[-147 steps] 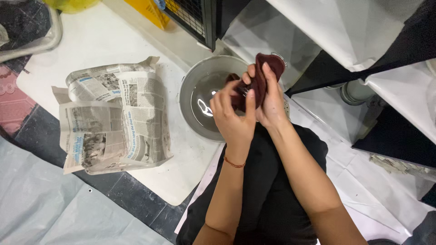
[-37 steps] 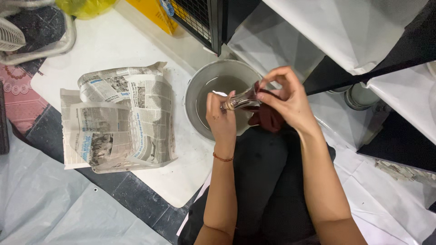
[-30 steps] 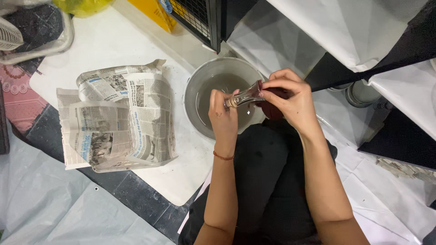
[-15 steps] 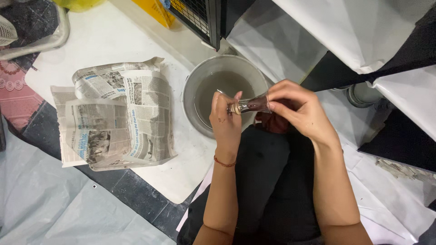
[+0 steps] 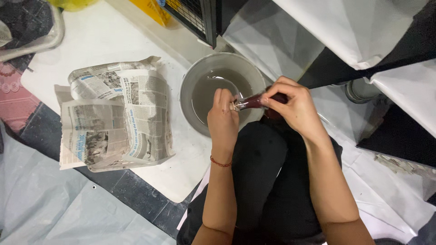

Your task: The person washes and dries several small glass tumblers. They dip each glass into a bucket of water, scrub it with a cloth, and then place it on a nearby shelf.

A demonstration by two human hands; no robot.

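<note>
A small brush (image 5: 251, 103) with a dark red handle and pale bristles is held level over the near rim of a grey bowl (image 5: 187, 89) of murky water. My left hand (image 5: 222, 119) pinches the bristle end between its fingers. My right hand (image 5: 294, 108) is closed around the handle end. A bit of dark red cloth (image 5: 272, 114) shows under my right hand, mostly hidden. A red thread circles my left wrist. My knees in black trousers (image 5: 268, 177) are right below the hands.
Crumpled newspaper sheets (image 5: 116, 119) lie left of the bowl on a white board (image 5: 104, 41). A black wire cage (image 5: 193, 13) and a yellow object stand behind. A grey tray (image 5: 32, 27) sits far left. White and black sheeting (image 5: 363, 31) covers the right.
Earlier both hands bunched the dark red cloth over the bowl. Since then the brush has come between them, and in the last second the hands have shifted a little toward my knees.
</note>
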